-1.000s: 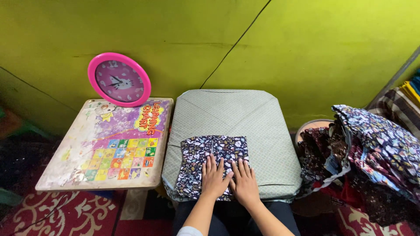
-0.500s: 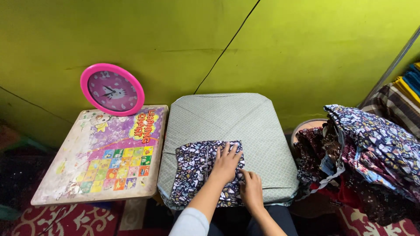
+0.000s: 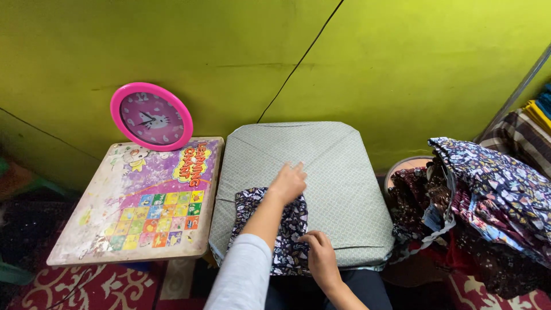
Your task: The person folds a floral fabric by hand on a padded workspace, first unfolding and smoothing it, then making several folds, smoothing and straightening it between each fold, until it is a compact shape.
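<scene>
A yellow-green wall (image 3: pixel 402 63) closes off the back, with a red patterned rug (image 3: pixel 86 287) along the floor at the near edge. Far to the left of both hands sits a small tabletop printed with a worn, colourful children's chart (image 3: pixel 143 201), and a round pink clock (image 3: pixel 151 116) leans on the wall at its far edge. Next comes a padded board in a pale green cover (image 3: pixel 333 166), and on its near left part lies the dark floral cloth (image 3: pixel 287 229), folded into a narrow pad. The left hand (image 3: pixel 288 182), at the end of a light grey sleeve (image 3: pixel 244 270), reaches over the cloth's far edge with fingers loosely spread, an open grip holding nothing, hovering at or just above the fabric; whether it touches cannot be told. Nearer and slightly to the right of it, the right hand (image 3: pixel 320 256) presses on the cloth's near right corner, fingers curled onto the fabric; whether this grip pinches the cloth or only pins it cannot be told. Well to the right of both hands, a heap of patterned garments (image 3: pixel 488 195) spills over a round basket (image 3: pixel 404 165), and striped fabric (image 3: pixel 525 135) hangs by the wall.
</scene>
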